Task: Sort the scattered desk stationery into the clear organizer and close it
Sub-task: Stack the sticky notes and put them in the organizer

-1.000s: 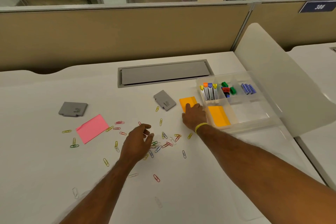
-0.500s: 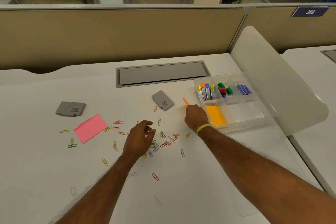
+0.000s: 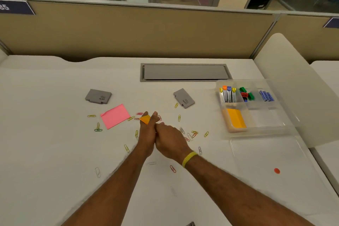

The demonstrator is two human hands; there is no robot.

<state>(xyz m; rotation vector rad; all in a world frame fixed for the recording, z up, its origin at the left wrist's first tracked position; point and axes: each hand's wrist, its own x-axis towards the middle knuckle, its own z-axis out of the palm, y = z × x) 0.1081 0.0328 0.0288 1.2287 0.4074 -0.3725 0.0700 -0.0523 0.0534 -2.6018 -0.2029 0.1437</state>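
Head view: left hand (image 3: 146, 134) fingers (image 3: 155, 115) pinch a small orange paper sticky note (image 3: 145, 119). Right hand (image 3: 170, 141) touches the left one; I cannot tell its grip. Clear plastic organizer box (image 3: 256, 130) sits open, right of the fingers.

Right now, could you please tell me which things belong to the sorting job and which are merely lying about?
Job: clear organizer, its open lid, orange note pinched in the left hand, pink note, scattered paper clips, grey box, second grey box.
Lying about: grey desk hatch, partition.
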